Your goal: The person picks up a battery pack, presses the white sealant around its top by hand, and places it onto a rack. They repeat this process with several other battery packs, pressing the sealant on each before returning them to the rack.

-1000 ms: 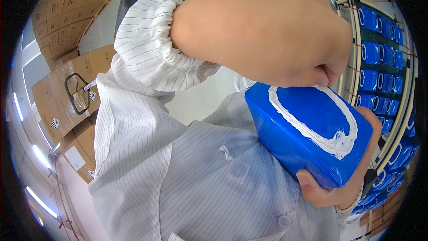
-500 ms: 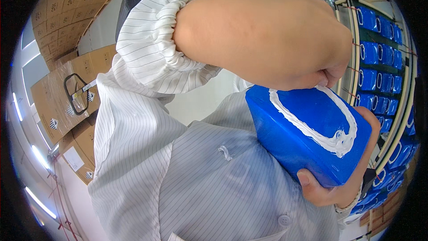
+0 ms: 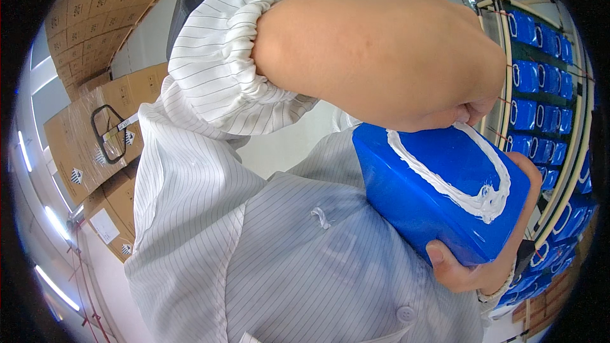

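A blue box-shaped pack (image 3: 422,206) with a glossy surface rests tilted against the front of my striped coat. A thick white paste line (image 3: 445,187) runs in a loop on its upper face, lumpy at the near corner. My right hand (image 3: 467,273) grips the pack at the lower right, thumb on the near side and fingers round the right edge. Across the top reaches my left hand (image 3: 467,82), back upward, fingers curled and pinched at the loop's far end. Whatever it may hold is hidden behind the hand. A white smear (image 3: 321,218) marks my coat.
On the right stands a rack (image 3: 505,76) of pale tubes, carrying many blue packs (image 3: 524,76) with white loops. Stacked cartons (image 3: 95,19) fill the upper left. More cartons (image 3: 73,146) stand nearer, a black-handled tool (image 3: 108,133) on one. A black object (image 3: 190,6) lies behind my left sleeve.
My left hand has slid slightly to the right and down over the pack's face. The pack has shifted only a little; my right hand keeps its grip.
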Tool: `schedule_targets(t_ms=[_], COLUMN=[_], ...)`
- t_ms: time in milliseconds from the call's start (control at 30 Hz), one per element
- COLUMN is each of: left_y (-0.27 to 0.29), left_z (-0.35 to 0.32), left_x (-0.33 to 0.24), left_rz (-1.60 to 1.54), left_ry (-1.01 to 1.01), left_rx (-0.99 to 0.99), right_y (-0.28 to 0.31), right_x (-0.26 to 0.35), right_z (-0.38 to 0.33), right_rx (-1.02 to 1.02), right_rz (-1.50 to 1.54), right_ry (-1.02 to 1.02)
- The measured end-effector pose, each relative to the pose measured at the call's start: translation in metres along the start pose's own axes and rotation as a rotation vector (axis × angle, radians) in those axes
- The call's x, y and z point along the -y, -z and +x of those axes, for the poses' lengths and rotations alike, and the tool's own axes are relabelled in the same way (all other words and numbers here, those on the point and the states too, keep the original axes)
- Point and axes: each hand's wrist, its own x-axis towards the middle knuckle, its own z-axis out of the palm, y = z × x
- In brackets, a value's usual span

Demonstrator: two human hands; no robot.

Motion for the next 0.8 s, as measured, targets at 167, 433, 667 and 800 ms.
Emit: schedule_targets(t_ms=[167,433,667,800], left_y=[-0.003,-0.008,-0.017,-0.020], left_z=[0.002,0.006,0.010,0.008], left_x=[0.002,0.009,0.019,0.019], left_rz=[0.019,0.059,0.097,0.117], left_ry=[-0.025,-0.063,-0.072,-0.076], left_rx=[-0.020,-0.058,-0.106,-0.129], right_y=[0.005,0.017,0.013,-0.001], right_x=[0.001,0.006,0.002,0.008], right_z=[0.002,0.004,0.004,-0.005], right_rx=[0.034,0.096,0.116,-0.040], right_rz=[-0.088,-0.235,-0.219,0.164], right_ry=[0.049,0.150,0.168,-0.124])
